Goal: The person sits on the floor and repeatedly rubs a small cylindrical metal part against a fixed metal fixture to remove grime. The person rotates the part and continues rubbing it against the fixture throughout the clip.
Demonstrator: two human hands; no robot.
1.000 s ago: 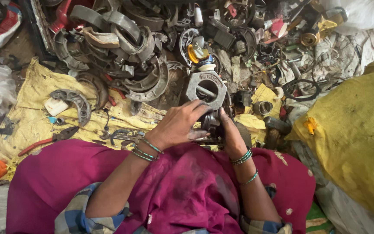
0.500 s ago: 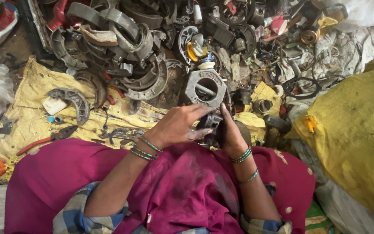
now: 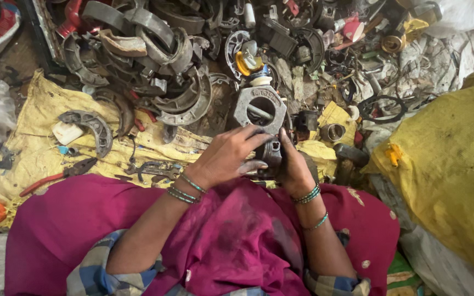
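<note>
Just right of the frame's centre, two hands work on one grey metal housing [image 3: 263, 112] with a round bore through it, held upright above the lap. The left hand [image 3: 227, 156] lies over the lower front of the housing, its fingers curled onto the metal in a grasp, with three green bangles at that wrist. The right hand [image 3: 294, 167] grips the housing's lower right side from behind, thumb up along the edge; two bangles sit at its wrist and one more further up the forearm. Below both hands, a magenta cloth [image 3: 231, 241] covers the lap across the bottom of the frame. At left, one yellow sack [image 3: 34, 131] lies spread on the ground, and on it rest one curved brake shoe [image 3: 91, 127] and one pair of red-handled pliers [image 3: 56, 176], well apart from the hands. A heap of curved metal parts [image 3: 154, 60], too tangled to count, fills the upper left and centre. One black ring [image 3: 382, 108] lies at upper right, and one large yellow bag [image 3: 445, 159] bulges along the right edge.
</note>
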